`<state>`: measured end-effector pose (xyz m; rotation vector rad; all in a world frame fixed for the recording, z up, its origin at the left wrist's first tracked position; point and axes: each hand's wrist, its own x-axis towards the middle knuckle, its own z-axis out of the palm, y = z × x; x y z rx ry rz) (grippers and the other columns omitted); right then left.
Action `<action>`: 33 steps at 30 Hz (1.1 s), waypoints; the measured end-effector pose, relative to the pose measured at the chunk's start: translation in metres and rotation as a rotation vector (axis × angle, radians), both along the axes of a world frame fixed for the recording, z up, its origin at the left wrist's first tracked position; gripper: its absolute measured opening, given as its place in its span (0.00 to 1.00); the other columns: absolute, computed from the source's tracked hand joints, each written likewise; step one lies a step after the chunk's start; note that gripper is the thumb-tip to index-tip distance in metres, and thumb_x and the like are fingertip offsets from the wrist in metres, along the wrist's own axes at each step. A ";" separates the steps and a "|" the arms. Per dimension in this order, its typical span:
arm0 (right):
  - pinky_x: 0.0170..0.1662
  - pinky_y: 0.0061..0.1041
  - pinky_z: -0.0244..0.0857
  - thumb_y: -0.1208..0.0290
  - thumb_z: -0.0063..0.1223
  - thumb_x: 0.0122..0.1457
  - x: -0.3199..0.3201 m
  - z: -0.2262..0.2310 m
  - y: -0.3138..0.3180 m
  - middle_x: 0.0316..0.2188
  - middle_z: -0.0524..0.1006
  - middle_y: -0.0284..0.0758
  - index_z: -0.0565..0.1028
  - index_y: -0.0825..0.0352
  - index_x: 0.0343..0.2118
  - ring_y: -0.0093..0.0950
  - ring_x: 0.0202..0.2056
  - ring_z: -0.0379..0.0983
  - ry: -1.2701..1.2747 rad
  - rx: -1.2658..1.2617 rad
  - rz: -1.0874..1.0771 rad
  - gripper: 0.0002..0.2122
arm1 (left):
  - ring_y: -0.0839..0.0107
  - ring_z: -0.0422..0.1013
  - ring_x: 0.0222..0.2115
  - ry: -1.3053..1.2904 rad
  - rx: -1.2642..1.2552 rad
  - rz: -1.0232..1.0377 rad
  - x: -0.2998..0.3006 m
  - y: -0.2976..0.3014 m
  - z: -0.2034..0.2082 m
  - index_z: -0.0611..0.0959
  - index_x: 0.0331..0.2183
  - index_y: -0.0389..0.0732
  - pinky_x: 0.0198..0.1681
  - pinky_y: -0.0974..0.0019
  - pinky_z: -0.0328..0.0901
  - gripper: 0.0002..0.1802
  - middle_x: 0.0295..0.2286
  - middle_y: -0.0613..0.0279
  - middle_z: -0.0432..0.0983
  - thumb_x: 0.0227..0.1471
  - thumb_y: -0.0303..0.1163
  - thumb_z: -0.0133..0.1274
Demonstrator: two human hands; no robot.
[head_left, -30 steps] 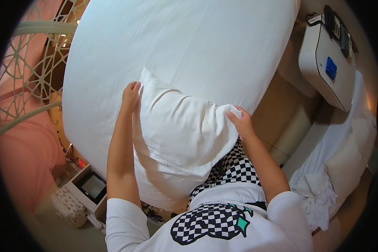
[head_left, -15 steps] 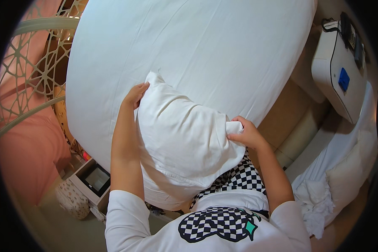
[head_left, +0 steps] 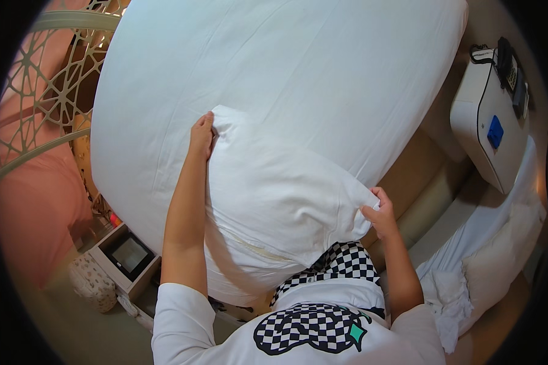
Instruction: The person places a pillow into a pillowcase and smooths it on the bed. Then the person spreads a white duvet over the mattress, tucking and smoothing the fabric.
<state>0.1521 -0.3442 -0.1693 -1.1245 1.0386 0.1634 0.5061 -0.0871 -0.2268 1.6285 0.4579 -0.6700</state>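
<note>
A white pillow (head_left: 280,188) in a cotton case lies at the near edge of the white-sheeted bed (head_left: 298,67), slanting from upper left to lower right. My left hand (head_left: 202,135) is closed on its far left corner. At the right corner, my right hand (head_left: 380,214) pinches the cloth between thumb and fingers. Shallow folds run over the pillow's top, deeper near my right hand. Along its near side a narrow slit shows a yellowish strip.
A white cabinet (head_left: 478,115) with a dark telephone (head_left: 511,76) and a blue item (head_left: 495,131) stands at the right. Beyond it lie another pillow (head_left: 505,249) and crumpled white linen (head_left: 447,292). On the left are a lattice screen (head_left: 58,85), pink cloth (head_left: 33,213) and a drawer unit (head_left: 125,255).
My right hand has moved right and slightly down, drawing the pillow's corner outward. The pillow's top has flattened and its folds have smoothed. My left hand still grips the far left corner.
</note>
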 end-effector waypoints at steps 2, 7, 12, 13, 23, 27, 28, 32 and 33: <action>0.31 0.20 0.61 0.76 0.49 0.38 0.003 -0.003 -0.011 0.26 0.70 0.33 0.67 0.70 0.30 0.23 0.27 0.66 0.056 -0.161 0.260 0.12 | 0.76 0.66 0.27 0.048 0.206 -0.292 -0.005 -0.024 0.025 0.73 0.34 0.34 0.28 0.74 0.62 0.17 0.27 0.63 0.71 0.47 0.39 0.45; 0.33 0.31 0.59 0.63 0.48 0.41 0.041 0.021 -0.013 0.24 0.70 0.42 0.69 0.70 0.25 0.37 0.26 0.66 0.029 -0.889 0.824 0.14 | 0.74 0.67 0.30 0.365 0.126 -0.366 0.000 -0.016 0.041 0.72 0.36 0.34 0.32 0.71 0.63 0.20 0.31 0.61 0.70 0.44 0.39 0.49; 0.33 0.34 0.58 0.54 0.45 0.44 0.068 0.012 0.002 0.23 0.70 0.46 0.70 0.71 0.25 0.41 0.27 0.66 0.087 -0.628 0.946 0.19 | 0.75 0.68 0.28 0.230 -0.044 -0.431 -0.006 -0.007 0.046 0.71 0.37 0.33 0.31 0.71 0.64 0.19 0.30 0.61 0.71 0.41 0.31 0.52; 0.34 0.34 0.58 0.54 0.44 0.44 0.067 0.009 0.005 0.23 0.71 0.46 0.70 0.71 0.25 0.42 0.28 0.66 0.048 -0.604 0.942 0.20 | 0.76 0.68 0.27 0.137 -0.024 -0.422 -0.010 -0.014 0.051 0.71 0.37 0.33 0.31 0.72 0.64 0.18 0.29 0.61 0.71 0.40 0.29 0.53; 0.29 0.28 0.61 0.69 0.51 0.43 0.026 -0.010 -0.019 0.21 0.71 0.41 0.70 0.72 0.25 0.37 0.23 0.67 0.291 -0.491 0.840 0.10 | 0.81 0.65 0.24 0.064 -0.039 -0.284 -0.032 -0.028 0.021 0.73 0.31 0.37 0.27 0.77 0.62 0.12 0.25 0.65 0.71 0.41 0.30 0.52; 0.33 0.27 0.61 0.70 0.49 0.44 0.109 -0.014 -0.004 0.29 0.71 0.42 0.70 0.71 0.29 0.35 0.29 0.68 -0.201 -0.622 0.578 0.10 | 0.79 0.66 0.28 0.088 -0.084 -0.302 -0.036 -0.039 0.040 0.73 0.33 0.38 0.31 0.75 0.62 0.14 0.28 0.63 0.71 0.38 0.27 0.54; 0.34 0.26 0.61 0.71 0.48 0.45 0.139 -0.018 0.005 0.31 0.71 0.41 0.70 0.70 0.31 0.33 0.31 0.68 -0.317 -0.530 0.483 0.10 | 0.78 0.66 0.29 0.086 -0.097 -0.296 -0.037 -0.039 0.043 0.73 0.33 0.38 0.32 0.75 0.62 0.15 0.28 0.63 0.71 0.38 0.26 0.54; 0.33 0.21 0.61 0.71 0.48 0.44 0.230 -0.002 0.046 0.27 0.71 0.36 0.70 0.71 0.33 0.24 0.28 0.66 -0.262 -0.043 0.391 0.12 | 0.77 0.67 0.28 0.095 -0.196 -0.263 -0.045 -0.040 0.056 0.72 0.34 0.37 0.31 0.73 0.63 0.18 0.29 0.60 0.71 0.35 0.24 0.56; 0.33 0.21 0.61 0.71 0.48 0.44 0.243 0.001 0.051 0.27 0.71 0.36 0.70 0.71 0.33 0.24 0.29 0.66 -0.235 0.021 0.430 0.13 | 0.76 0.67 0.29 0.091 -0.208 -0.237 -0.047 -0.038 0.059 0.72 0.34 0.36 0.32 0.73 0.63 0.19 0.29 0.60 0.71 0.35 0.24 0.56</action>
